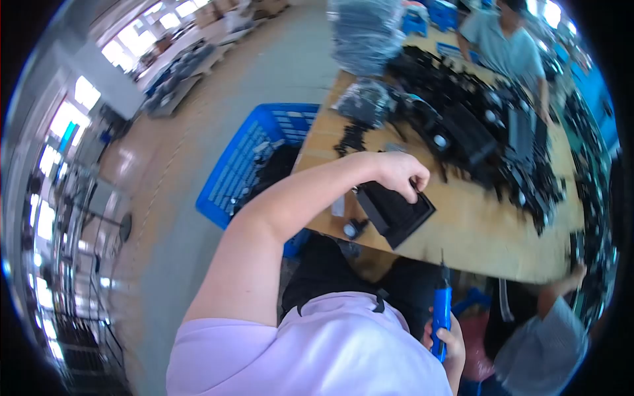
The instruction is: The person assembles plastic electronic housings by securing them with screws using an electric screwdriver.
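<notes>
My left hand (401,175) is closed at the upper edge of a black, open box-shaped plastic part (394,214), its fingertips curled over the inside. That part lies tilted near the table's front edge. Down by my lap, my right hand (448,340) grips a blue electric screwdriver (442,310), its thin bit pointing up toward the table. A small black piece with a round pale face (354,228) sits left of the box-shaped part.
Black plastic parts (469,125) cover much of the wooden table (475,234). Bagged goods (366,36) stand at its far left. A blue crate (218,171) holding dark parts is on the floor at left. One co-worker (505,39) is across the table, another's sleeve (545,343) at right.
</notes>
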